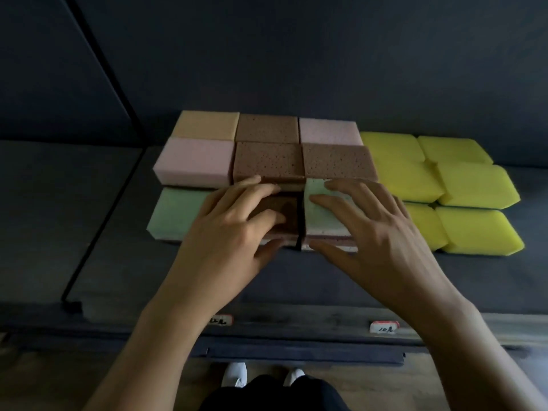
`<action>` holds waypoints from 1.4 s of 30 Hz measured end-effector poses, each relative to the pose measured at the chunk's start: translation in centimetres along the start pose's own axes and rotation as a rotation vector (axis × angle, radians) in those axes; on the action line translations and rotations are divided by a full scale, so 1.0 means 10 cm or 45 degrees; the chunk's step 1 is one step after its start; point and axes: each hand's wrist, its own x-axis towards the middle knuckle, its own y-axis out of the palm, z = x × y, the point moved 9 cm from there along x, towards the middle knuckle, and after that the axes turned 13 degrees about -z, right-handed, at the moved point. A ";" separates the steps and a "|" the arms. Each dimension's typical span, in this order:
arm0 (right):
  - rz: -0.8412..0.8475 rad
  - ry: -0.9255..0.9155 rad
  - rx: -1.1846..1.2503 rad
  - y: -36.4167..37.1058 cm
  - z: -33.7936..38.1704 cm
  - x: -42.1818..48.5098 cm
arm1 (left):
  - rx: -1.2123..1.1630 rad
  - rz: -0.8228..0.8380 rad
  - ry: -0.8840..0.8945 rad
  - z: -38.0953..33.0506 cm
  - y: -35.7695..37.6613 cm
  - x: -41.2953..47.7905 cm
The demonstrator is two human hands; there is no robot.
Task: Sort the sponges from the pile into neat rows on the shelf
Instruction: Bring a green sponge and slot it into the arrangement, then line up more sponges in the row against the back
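Sponges lie in rows on a dark shelf (296, 280). At the back stand a tan, a brown and a pink sponge; in front of them a pink sponge (192, 161) and two brown ones. In the front row a green sponge (175, 215) lies at the left. My left hand (234, 229) rests on a dark brown sponge (289, 215), fingers spread on top and thumb at its front edge. My right hand (367, 229) rests the same way on a green sponge (321, 215) beside it. Both sit on stacked sponges.
Several yellow sponges (474, 185) lie in rows to the right, touching the coloured block. Two price labels (384, 327) sit on the shelf's front edge. A dark back wall rises behind, with a black upright post (100, 63) at the left. My white shoes (235, 375) show below on a wooden floor.
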 end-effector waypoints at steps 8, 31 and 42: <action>-0.052 -0.158 0.252 0.00 0.43 0.01 | 0.141 -0.081 -0.237 0.11 -0.24 -0.51; -0.053 0.166 0.041 0.80 0.92 0.09 | 0.189 0.042 -0.118 0.76 -0.21 -0.48; -0.041 0.262 -0.029 0.78 0.96 0.07 | 0.085 -0.032 0.065 0.78 -0.19 -0.42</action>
